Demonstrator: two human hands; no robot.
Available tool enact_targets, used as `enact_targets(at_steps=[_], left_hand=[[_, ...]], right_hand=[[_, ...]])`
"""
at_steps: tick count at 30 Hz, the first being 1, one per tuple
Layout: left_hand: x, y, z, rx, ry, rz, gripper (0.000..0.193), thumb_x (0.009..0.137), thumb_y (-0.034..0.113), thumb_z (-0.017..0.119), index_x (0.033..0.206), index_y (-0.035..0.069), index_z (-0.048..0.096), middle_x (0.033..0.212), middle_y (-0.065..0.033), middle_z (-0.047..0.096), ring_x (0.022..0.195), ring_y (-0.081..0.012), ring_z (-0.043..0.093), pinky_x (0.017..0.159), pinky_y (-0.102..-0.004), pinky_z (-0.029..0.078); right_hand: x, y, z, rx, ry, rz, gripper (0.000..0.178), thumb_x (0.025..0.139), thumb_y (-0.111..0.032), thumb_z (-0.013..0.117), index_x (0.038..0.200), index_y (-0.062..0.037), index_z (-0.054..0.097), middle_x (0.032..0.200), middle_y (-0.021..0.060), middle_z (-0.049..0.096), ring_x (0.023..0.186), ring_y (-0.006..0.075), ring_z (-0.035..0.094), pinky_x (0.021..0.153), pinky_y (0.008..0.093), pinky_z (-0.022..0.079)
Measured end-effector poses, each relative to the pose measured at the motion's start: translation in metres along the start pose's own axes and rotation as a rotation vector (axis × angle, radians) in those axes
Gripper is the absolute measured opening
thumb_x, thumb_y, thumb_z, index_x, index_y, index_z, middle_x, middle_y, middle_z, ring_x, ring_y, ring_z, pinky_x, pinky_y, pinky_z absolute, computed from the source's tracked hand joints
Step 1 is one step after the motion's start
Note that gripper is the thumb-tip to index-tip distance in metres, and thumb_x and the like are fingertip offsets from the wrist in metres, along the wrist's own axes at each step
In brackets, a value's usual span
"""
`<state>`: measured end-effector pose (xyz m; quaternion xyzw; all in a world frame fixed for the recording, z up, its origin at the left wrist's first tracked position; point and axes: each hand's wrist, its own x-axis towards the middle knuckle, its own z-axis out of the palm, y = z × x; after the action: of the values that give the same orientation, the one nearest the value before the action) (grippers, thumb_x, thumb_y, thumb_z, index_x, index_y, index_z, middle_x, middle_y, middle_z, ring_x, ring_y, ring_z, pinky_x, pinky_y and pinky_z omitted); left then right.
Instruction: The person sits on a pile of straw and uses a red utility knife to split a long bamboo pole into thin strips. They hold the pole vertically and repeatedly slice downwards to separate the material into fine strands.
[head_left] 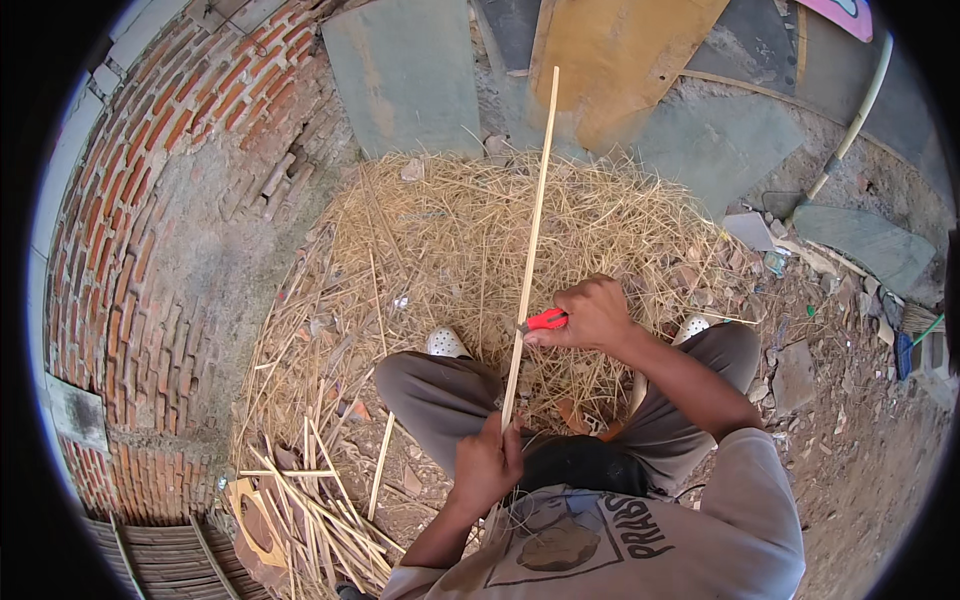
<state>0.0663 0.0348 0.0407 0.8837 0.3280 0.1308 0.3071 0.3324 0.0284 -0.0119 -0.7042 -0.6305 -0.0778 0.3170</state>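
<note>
Head | our left hand (489, 466) clamped a long pale wooden strip (537, 210), mid-frame; our right hand (592, 315) clenched a red-handled cutter (546, 320) against it | we judged shaving partway; loose pale wooden sticks (328, 518) lay lower left

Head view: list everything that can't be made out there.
Head view: lower end of the pale strip, hidden by the left hand.
Head view: rear of the red tool, covered by the right hand.
Head view: the tool's tip, too small to tell whether it cuts into the strip.
Head view: most of the right shoe, behind the trouser leg.
Head view: rest of the pink panel, cut off by the top edge.
</note>
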Motion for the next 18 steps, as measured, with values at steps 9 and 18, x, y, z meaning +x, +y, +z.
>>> enact_targets(at_steps=[9, 18], left_hand=[[-0.025, 0.001, 0.006, -0.106, -0.078, -0.009, 0.009, 0.092, 0.012, 0.054, 0.093, 0.005, 0.059, 0.054, -0.0164, 0.056, 0.052, -0.0372, 0.06, 0.047, -0.0446, 0.047], [-0.027, -0.001, -0.009, 0.144, -0.053, 0.014, 0.01, 0.09, 0.012, 0.056, 0.087, 0.003, 0.056, 0.051, -0.0148, 0.055, 0.045, -0.0345, 0.059, 0.043, -0.0437, 0.047]], right_hand=[[0.017, 0.041, -0.015, -0.054, -0.117, 0.403, 0.074, 0.075, -0.08, 0.053, 0.057, -0.0099, 0.064, 0.042, 0.0074, 0.05, 0.043, 0.0248, 0.057, 0.046, 0.0391, 0.046], [0.01, 0.015, -0.003, -0.037, -0.113, 0.2, 0.075, 0.072, -0.082, 0.054, 0.058, -0.0098, 0.066, 0.043, 0.008, 0.053, 0.041, 0.0265, 0.056, 0.047, 0.0387, 0.047]])
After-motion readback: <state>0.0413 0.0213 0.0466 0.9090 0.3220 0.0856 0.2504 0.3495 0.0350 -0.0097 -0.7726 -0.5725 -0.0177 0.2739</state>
